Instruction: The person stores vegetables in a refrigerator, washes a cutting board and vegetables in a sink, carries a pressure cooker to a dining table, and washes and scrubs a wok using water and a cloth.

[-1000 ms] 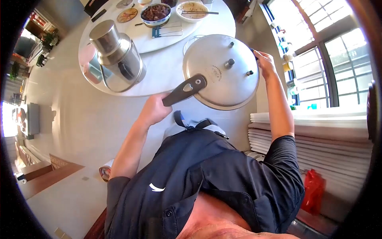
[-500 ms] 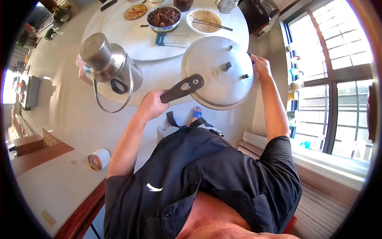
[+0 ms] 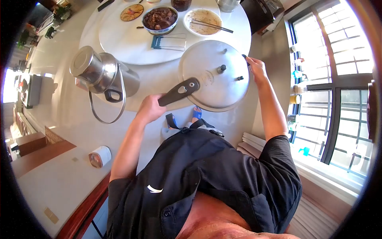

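Reaching forward, curling left hand around long handle, gripping short handle in right hand, with unreadable print on lid.

Smooth, satiny metal forms a pot lid, matt plastic its handle; a metal canister shines and a tabletop looks glossy.

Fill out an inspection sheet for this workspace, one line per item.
Surface: white table with a round raised top.
Job's things: pressure cooker, lid upward; its body is hidden.
Clutter: metal container, patterned bowl of dark food, white bowl with chopsticks across it, picture mat, rack.
Hands: left hand grips the long handle; right hand holds the opposite handle.
Cables: nothing seen.
Surroundings: window at right; tub on another surface at left.
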Tool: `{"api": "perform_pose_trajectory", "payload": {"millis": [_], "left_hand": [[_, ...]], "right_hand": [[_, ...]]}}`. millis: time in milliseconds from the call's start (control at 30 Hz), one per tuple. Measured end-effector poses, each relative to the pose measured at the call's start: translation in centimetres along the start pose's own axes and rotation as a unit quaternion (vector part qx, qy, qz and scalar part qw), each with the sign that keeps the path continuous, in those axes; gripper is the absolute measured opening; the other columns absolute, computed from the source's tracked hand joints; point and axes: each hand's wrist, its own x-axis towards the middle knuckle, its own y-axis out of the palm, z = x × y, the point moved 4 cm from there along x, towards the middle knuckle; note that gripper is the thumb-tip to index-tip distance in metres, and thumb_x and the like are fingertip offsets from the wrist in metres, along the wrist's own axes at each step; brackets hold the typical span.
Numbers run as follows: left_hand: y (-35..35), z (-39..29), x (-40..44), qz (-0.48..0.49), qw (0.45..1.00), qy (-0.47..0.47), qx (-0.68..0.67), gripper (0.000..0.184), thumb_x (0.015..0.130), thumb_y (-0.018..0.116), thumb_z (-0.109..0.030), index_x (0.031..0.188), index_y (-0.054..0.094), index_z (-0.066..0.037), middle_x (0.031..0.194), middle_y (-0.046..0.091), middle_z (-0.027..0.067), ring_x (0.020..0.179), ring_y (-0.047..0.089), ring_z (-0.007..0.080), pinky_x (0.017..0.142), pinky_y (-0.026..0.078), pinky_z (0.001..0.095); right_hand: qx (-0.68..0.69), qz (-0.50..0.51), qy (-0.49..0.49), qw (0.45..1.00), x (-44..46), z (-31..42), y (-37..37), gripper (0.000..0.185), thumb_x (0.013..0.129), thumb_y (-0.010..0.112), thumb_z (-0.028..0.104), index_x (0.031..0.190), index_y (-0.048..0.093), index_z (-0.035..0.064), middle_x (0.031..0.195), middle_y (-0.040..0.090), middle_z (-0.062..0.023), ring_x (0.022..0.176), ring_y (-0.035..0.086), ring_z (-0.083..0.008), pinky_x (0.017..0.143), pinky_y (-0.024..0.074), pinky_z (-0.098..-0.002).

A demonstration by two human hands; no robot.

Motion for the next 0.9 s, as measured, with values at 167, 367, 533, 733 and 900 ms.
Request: {"api": "perform_pose_trajectory", "payload": {"millis": [167, 367, 533, 733, 900], "left_hand": [[0.9, -0.5, 0.5, 0.01, 1.0, 0.004, 0.01, 0.045, 0.07, 0.064, -0.01, 0.114, 0.066, -0.003, 0.081, 0.067, 0.0212, 0.074, 0.067, 0.0267, 0.073, 0.051, 0.0347], [1.7, -1.0, 1.9, 0.0, 1.0, 0.003, 0.01, 0.042, 0.07, 0.063, -0.012, 0.111, 0.066, -0.003, 0.077, 0.066, 0.0213, 0.07, 0.066, 0.0265, 0.069, 0.051, 0.0352], [2.1, -1.7, 3.0, -0.004, 1.0, 0.011, 0.006, 0.038, 0.071, 0.062, -0.012, 0.107, 0.067, -0.003, 0.074, 0.064, 0.0208, 0.066, 0.064, 0.027, 0.067, 0.05, 0.0363], [2.6, -1.4, 3.3, -0.022, 0.999, 0.023, -0.015, 0.034, 0.073, 0.062, -0.014, 0.104, 0.067, -0.003, 0.071, 0.062, 0.0203, 0.063, 0.062, 0.0275, 0.065, 0.05, 0.037], [2.4, 0.0, 3.4, 0.008, 1.0, -0.026, 0.008, 0.043, 0.073, 0.062, -0.013, 0.115, 0.067, -0.009, 0.092, 0.067, 0.0234, 0.088, 0.066, 0.0372, 0.077, 0.052, 0.0382]], "right_hand": [[-0.001, -0.021, -0.005, 1.0, 0.2, -0.2, -0.6, 0.034, 0.086, 0.068, 0.029, 0.103, 0.073, -0.0005, 0.099, 0.069, -0.0139, 0.093, 0.061, -0.0228, 0.085, 0.0455, -0.037], [-0.008, -0.019, 0.011, 1.0, 1.5, 0.5, -1.5, 0.036, 0.086, 0.068, 0.031, 0.103, 0.073, -0.0003, 0.103, 0.069, -0.0159, 0.095, 0.061, -0.0255, 0.087, 0.0454, -0.0392], [-0.004, -0.009, -0.003, 1.0, 4.7, -0.2, -2.1, 0.037, 0.086, 0.068, 0.032, 0.106, 0.072, 0.0003, 0.104, 0.069, -0.0157, 0.096, 0.061, -0.0247, 0.087, 0.046, -0.0373], [-0.039, -0.016, -0.012, 0.999, 4.2, 1.4, -1.8, 0.037, 0.085, 0.067, 0.033, 0.105, 0.073, 0.0018, 0.098, 0.07, -0.0135, 0.089, 0.062, -0.0223, 0.084, 0.0472, -0.0352], [-0.033, -0.007, -0.038, 0.999, 6.2, 0.0, -0.5, 0.035, 0.084, 0.068, 0.031, 0.102, 0.074, 0.0015, 0.09, 0.07, -0.0097, 0.081, 0.061, -0.019, 0.079, 0.0471, -0.0332]]}}
